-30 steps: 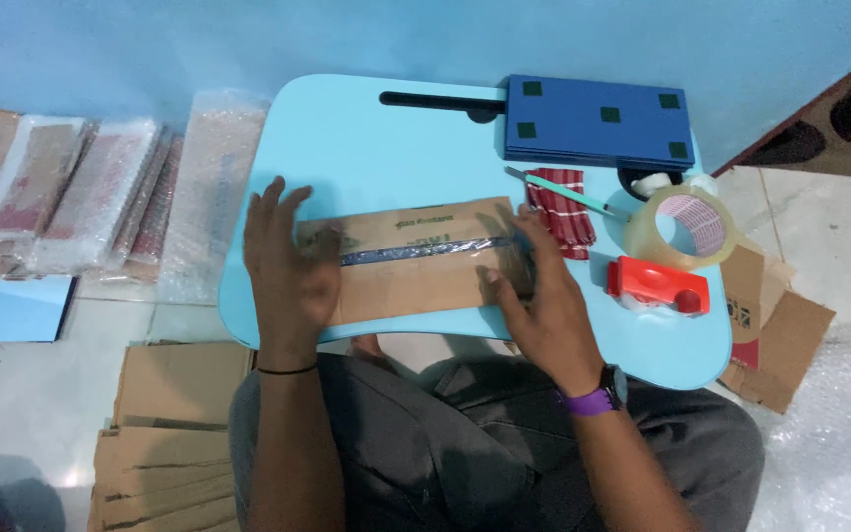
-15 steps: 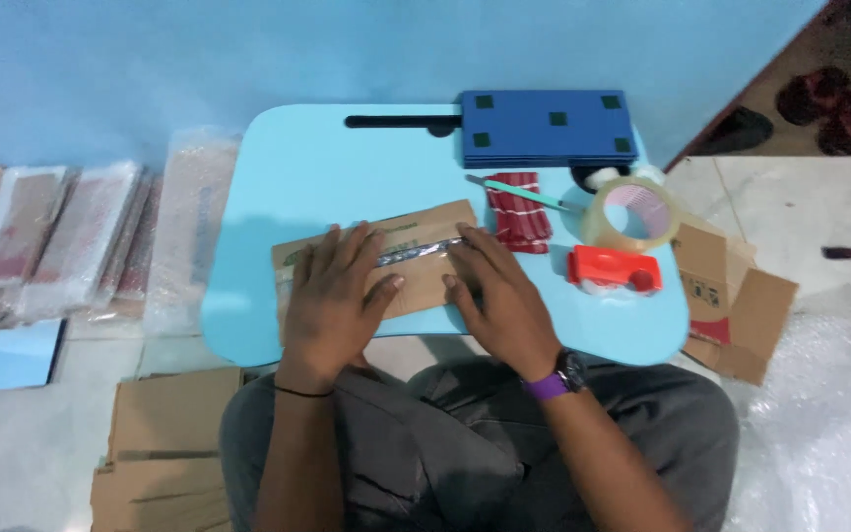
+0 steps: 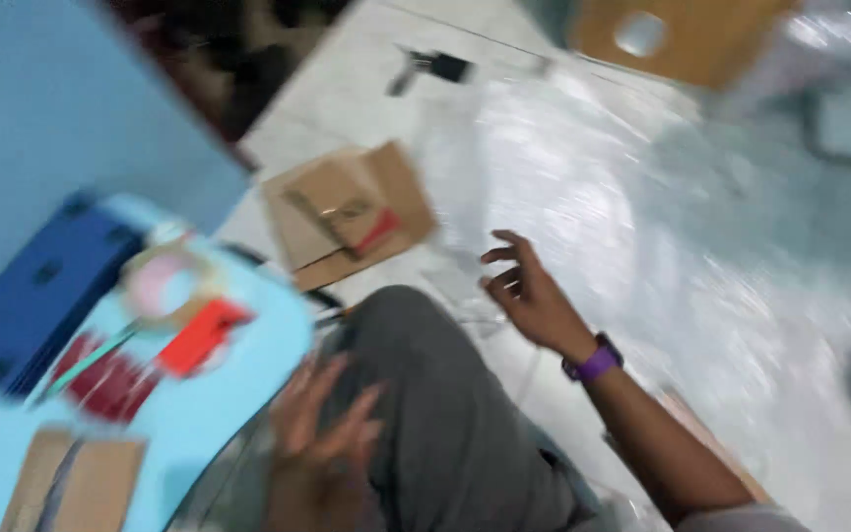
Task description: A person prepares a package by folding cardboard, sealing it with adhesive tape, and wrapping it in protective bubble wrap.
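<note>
One head-worn view, tilted and blurred, looks down rightward over the floor (image 3: 701, 227).

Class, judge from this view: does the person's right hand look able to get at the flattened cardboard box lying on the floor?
Probably yes: the right hand hangs open in the air, apart from the flattened cardboard box, with only bare floor between them.

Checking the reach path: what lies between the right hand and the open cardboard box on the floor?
In the blurred head view, only bare pale floor shows between the right hand and the cardboard box; nothing lies there that I can make out.
</note>
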